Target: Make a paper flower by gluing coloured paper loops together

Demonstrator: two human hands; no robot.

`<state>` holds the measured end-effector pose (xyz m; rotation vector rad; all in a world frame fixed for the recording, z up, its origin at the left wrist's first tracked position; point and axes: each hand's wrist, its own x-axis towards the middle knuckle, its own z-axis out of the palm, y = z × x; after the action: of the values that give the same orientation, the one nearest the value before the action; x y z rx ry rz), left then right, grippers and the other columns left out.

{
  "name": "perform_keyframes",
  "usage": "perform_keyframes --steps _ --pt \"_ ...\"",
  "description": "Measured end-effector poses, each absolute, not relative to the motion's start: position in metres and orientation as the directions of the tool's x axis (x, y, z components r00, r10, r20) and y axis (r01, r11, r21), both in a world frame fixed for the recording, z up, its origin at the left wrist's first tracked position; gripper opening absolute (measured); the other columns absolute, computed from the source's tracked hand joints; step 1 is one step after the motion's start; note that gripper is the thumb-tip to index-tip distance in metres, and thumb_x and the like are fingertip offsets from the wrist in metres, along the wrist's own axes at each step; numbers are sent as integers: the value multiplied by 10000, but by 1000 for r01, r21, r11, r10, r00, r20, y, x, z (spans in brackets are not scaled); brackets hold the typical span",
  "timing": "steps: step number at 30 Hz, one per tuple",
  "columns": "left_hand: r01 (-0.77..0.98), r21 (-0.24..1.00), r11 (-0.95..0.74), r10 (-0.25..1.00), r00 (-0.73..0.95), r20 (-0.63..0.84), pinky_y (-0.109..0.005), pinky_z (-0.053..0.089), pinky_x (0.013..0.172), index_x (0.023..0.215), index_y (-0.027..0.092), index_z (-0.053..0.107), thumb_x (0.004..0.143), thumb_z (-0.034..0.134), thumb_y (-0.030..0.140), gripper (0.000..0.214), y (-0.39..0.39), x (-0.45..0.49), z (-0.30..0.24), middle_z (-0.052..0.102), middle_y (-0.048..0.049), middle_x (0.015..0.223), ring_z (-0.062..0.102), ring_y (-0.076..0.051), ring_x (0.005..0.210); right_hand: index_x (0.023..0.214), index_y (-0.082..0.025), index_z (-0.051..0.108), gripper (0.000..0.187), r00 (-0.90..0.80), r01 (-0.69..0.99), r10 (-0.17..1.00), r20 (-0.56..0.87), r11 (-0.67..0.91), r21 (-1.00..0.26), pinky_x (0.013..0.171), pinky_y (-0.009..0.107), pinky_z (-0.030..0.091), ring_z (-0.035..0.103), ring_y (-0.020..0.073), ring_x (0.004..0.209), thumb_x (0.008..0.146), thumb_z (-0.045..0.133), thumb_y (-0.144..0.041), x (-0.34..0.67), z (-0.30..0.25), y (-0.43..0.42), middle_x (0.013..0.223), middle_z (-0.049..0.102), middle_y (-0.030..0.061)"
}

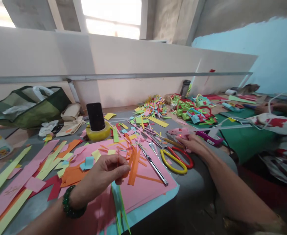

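At a grey tabletop strewn with paper scraps, the left hand is pinching a thin, half-hidden orange strip lower centre, the right hand curling round a pink glue gun mid-right.

Phone seemingly in tape roll.

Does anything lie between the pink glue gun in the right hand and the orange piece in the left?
Yes, lying low: red-and-yellow-handled scissors, then a pen and orange strips, between the pink glue gun in the right hand and the orange piece pinched in the left hand. Nothing visible stands upright there.
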<state>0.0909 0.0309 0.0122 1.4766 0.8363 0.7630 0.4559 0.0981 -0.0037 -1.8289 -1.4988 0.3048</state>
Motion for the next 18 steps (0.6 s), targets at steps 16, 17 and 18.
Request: perform_keyframes --steps 16,17,18 --pt "-124 982 143 917 389 -85 -216 447 548 752 140 597 714 731 433 324 37 106 -5 550 32 639 545 -79 530 849 -214 595 247 -323 265 937 131 222 -938 537 239 400 480 118 611 851 552 -457 286 19 18 729 557 -2" --pt "-113 986 126 919 387 -74 -218 448 553 756 136 609 717 727 440 329 36 106 -5 559 26 638 546 -80 532 829 -207 579 254 -334 195 934 123 196 -961 519 230 379 451 104 586 842 564 -460 280 16 24 709 530 -13" --pt "-98 990 105 921 385 -60 -219 447 555 756 131 619 722 721 447 334 35 106 -5 566 21 631 545 -81 532 804 -201 565 268 -339 144 934 112 169 -975 498 220 354 420 91 560 829 580 -467 277 12 28 685 504 -25"
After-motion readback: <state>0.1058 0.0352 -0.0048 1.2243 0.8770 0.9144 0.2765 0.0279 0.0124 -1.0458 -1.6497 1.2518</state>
